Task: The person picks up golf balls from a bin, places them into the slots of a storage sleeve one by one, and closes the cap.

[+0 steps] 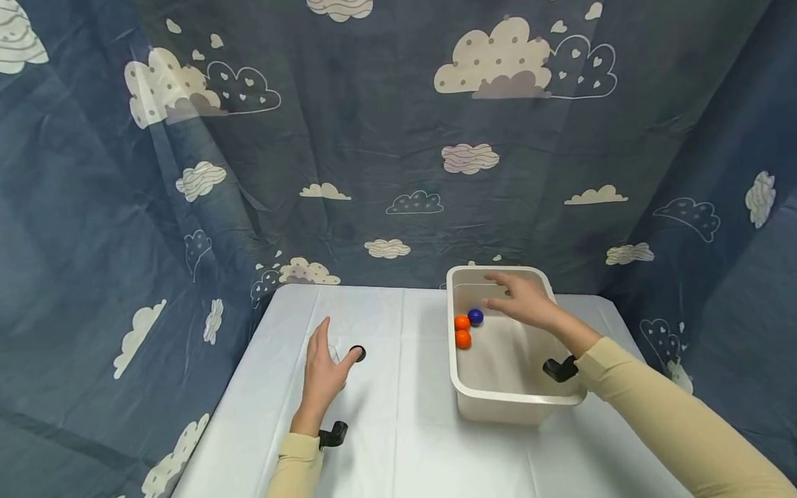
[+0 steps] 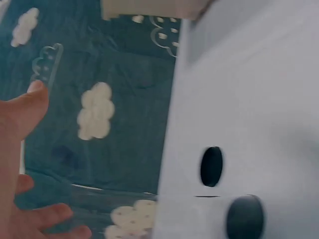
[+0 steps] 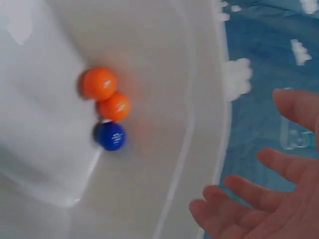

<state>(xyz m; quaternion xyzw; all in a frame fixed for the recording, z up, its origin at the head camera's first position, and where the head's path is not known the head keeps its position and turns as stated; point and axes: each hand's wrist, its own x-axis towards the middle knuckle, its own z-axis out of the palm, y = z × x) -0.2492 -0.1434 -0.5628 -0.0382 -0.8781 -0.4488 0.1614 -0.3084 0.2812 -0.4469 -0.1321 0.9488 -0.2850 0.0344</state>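
My left hand (image 1: pixel 324 370) is over the left part of the table, fingers extended and thumb spread. By the thumb tip lies a small round black piece (image 1: pixel 358 353), with a thin pale curved outline beside it, partly hidden by the hand. The left wrist view has a black oval (image 2: pixel 212 167) on the white cloth and a blurred dark oval (image 2: pixel 245 217) close by. My right hand (image 1: pixel 523 301) hovers over the beige bin (image 1: pixel 498 396), fingers apart, holding nothing. Inside the bin sit two orange balls (image 3: pixel 99 83) and a blue ball (image 3: pixel 111 136), bunched along one wall.
A white cloth (image 1: pixel 423 449) covers the table. Dark blue curtains with a cloud print (image 1: pixel 470 158) hang behind it and on both sides. The bin stands right of the middle, toward the back, its walls rising around the balls.
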